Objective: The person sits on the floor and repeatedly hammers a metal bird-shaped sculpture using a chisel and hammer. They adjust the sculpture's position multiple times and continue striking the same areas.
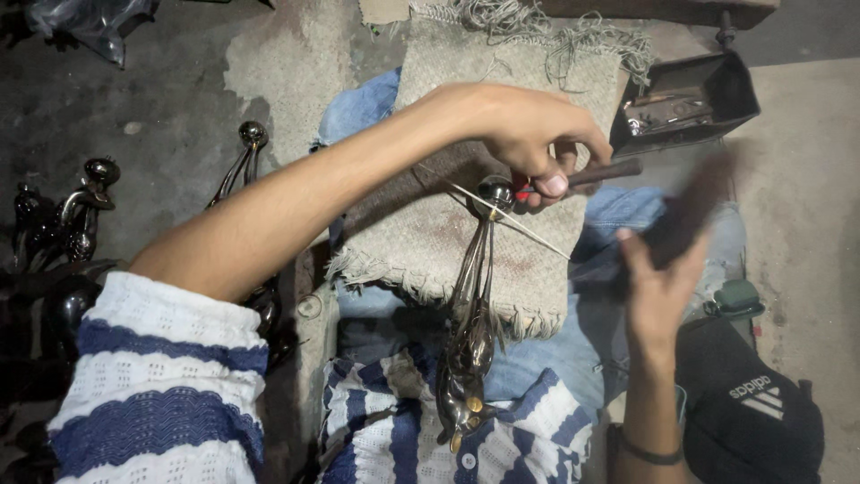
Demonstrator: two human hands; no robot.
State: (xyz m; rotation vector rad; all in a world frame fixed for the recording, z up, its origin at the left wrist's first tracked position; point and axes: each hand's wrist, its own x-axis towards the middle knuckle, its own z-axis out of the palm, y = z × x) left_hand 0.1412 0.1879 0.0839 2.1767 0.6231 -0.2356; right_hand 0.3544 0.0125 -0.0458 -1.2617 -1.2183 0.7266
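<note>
My left hand (534, 130) reaches across my lap and grips a tool with a dark handle (607, 171), its tip against the round head of a bundle of long dark metal pieces (475, 314). The bundle hangs down over a burlap cloth (421, 237) on my knees. A thin metal rod (524, 229) crosses just under the bundle's head. My right hand (658, 291) is raised to the right, blurred by motion, with a dark blurred object (694, 202) in its fingers. I cannot tell what that object is.
A black metal tray (717, 94) with small metal bits stands at the upper right. A black cap (748, 412) lies at the lower right. Several curved dark metal parts (81, 211) are heaped on the concrete floor at the left.
</note>
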